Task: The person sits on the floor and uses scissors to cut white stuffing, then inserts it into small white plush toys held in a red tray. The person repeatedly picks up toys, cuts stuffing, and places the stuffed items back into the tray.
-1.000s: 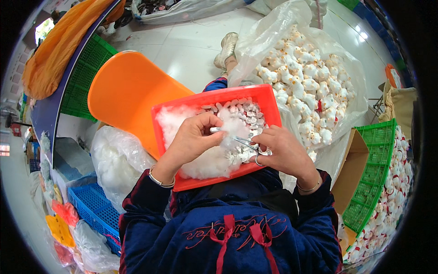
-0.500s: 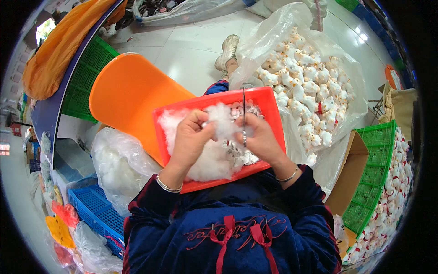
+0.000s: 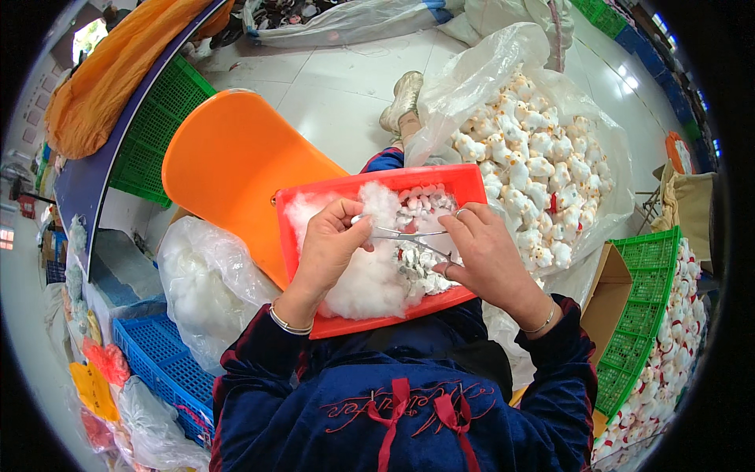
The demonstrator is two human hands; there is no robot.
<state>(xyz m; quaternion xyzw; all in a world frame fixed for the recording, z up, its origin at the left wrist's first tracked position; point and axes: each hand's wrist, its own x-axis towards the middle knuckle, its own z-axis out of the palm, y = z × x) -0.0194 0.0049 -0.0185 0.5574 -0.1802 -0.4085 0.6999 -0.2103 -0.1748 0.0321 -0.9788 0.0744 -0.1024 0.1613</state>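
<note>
Closest in, there's a dark blue jacket (image 3: 409, 409) with red ribbon ties filling the bottom of the shot, thin bracelets on both wrists. On the lap sits a shallow red tray (image 3: 377, 318), and both hands are working right over it.

The left hand (image 3: 330, 248) has its fingertips pinched together on a tuft of white stuffing (image 3: 370, 275), right at the tips of a pair of metal forceps (image 3: 405, 236). The right hand (image 3: 487, 252) holds the forceps by the handle end, fingers curled shut around them with a ring showing; the tool lies roughly level across the tray between the two hands, arms a bit apart. The stuffing is piled on the left half of the tray, and a heap of small white toy pieces (image 3: 421, 263) lies on the right half, just under the forceps.

Off to the left, down by the knee, there's a clear bag of more stuffing (image 3: 208, 287) and a blue crate (image 3: 161, 366) beside it. An orange plastic chair (image 3: 232, 169) stands just behind the tray. On the right, a big clear bag (image 3: 543, 169) is full of little white plush figures, and a green crate (image 3: 641, 315) holds more of them. Further back is a pale tiled floor (image 3: 330, 79), another green crate (image 3: 157, 134) and orange cloth (image 3: 110, 79) up on the left.
</note>
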